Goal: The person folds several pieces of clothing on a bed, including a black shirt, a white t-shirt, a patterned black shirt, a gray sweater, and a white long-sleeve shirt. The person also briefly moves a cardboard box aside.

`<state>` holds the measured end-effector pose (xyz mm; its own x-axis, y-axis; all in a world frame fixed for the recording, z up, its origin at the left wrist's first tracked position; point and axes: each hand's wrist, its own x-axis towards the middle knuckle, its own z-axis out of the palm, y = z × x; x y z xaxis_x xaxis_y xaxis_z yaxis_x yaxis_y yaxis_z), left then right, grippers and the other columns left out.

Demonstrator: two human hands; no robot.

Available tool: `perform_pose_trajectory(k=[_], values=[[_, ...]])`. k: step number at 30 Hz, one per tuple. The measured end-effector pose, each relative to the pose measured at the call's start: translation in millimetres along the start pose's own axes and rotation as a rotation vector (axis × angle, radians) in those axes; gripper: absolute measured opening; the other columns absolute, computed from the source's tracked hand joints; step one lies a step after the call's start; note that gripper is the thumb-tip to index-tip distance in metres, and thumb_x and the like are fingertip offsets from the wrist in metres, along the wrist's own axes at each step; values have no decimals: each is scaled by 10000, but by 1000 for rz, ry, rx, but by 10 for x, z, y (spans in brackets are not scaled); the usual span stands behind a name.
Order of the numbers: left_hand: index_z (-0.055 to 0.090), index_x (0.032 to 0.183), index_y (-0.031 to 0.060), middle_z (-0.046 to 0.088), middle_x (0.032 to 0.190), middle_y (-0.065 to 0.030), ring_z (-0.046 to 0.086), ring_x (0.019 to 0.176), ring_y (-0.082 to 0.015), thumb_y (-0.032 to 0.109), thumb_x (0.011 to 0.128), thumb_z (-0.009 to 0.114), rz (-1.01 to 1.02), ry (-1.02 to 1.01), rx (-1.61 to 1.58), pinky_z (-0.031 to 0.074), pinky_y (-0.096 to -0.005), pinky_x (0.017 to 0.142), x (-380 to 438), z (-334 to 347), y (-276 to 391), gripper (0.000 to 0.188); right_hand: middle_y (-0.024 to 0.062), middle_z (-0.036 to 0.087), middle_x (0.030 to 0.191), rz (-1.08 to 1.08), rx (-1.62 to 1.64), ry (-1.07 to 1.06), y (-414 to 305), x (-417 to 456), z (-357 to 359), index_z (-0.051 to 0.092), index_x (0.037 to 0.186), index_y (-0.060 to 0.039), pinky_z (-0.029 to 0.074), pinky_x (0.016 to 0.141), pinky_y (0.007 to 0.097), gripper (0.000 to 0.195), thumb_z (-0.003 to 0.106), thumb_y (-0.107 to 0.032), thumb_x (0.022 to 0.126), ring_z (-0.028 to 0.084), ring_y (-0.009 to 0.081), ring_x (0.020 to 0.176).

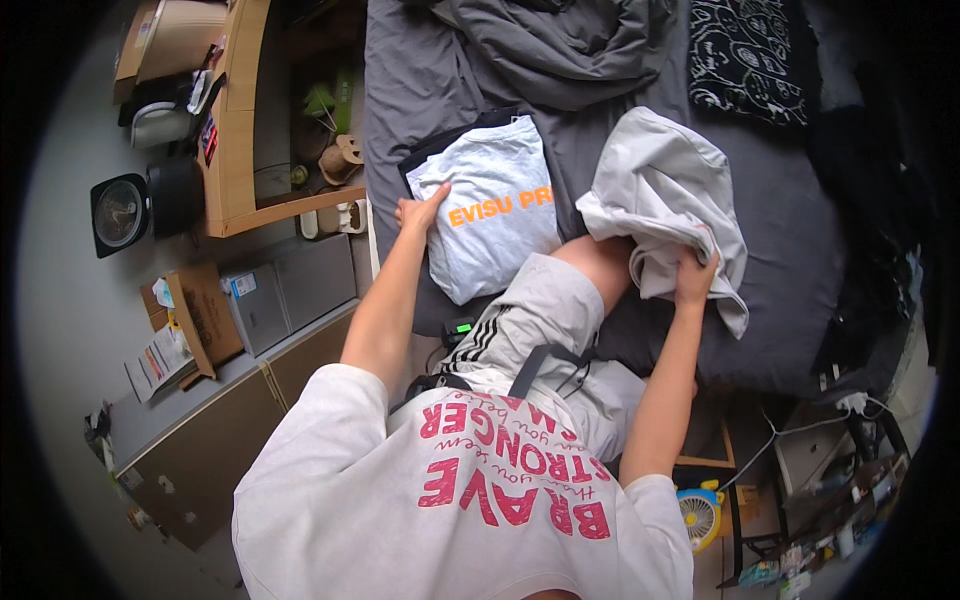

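A folded light-grey T-shirt (491,247) with orange lettering lies on the dark grey bedding, on top of other folded clothes, with a black garment (480,124) showing at the far edge. My left hand (421,210) pinches the stack's left side, thumb on the grey shirt and fingers curled at the edge. To the right, a crumpled pale grey garment (660,172) lies loosely bunched. My right hand (696,274) grips its near edge, and some fingers are hidden in the cloth. One bent knee rests between the two piles.
A rumpled dark grey cover (570,52) lies across the far bed. A black patterned cloth (750,60) sits at the far right. Left of the bed stand a wooden shelf unit (232,112) and grey storage boxes (300,292). A yellow-and-blue fan (699,517) and a white cable are at lower right.
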<state>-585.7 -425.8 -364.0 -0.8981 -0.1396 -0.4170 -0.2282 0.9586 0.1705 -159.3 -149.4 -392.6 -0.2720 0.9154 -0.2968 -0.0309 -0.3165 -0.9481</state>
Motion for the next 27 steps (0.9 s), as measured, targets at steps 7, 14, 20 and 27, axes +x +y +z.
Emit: perform_pose_trajectory(k=[7,14,20,27], values=[[659,1159,-26,727,1043,-123,703,885,-208,307,737,841,358,-313,-322,550,-345,755,-253,-10,-44,568,45,676,1092,7,43,48,198,-128,-128,659,1156,31,482,863,282,244,650,-33,920,618,137,972],[634,1015,3,710,861,-141,717,758,-261,111,690,818,1324,-150,-232,548,-381,672,-1608,-619,497,389,28,665,1053,45,3,66,118,-200,-127,657,1136,17,476,848,270,254,692,-44,892,603,124,938],[573,1105,26,683,859,-157,708,776,-311,97,703,792,1118,-463,-432,536,-361,710,-1726,-984,818,463,42,667,1057,45,3,119,199,-191,-122,649,1152,8,485,863,288,278,693,-27,880,609,145,953],[508,1234,-45,637,1172,-201,625,1071,-336,42,791,692,833,41,141,484,-414,949,-604,-1103,1440,488,37,604,1145,-67,12,128,-129,-310,-164,605,1173,-58,493,816,266,348,728,-15,851,569,133,986]])
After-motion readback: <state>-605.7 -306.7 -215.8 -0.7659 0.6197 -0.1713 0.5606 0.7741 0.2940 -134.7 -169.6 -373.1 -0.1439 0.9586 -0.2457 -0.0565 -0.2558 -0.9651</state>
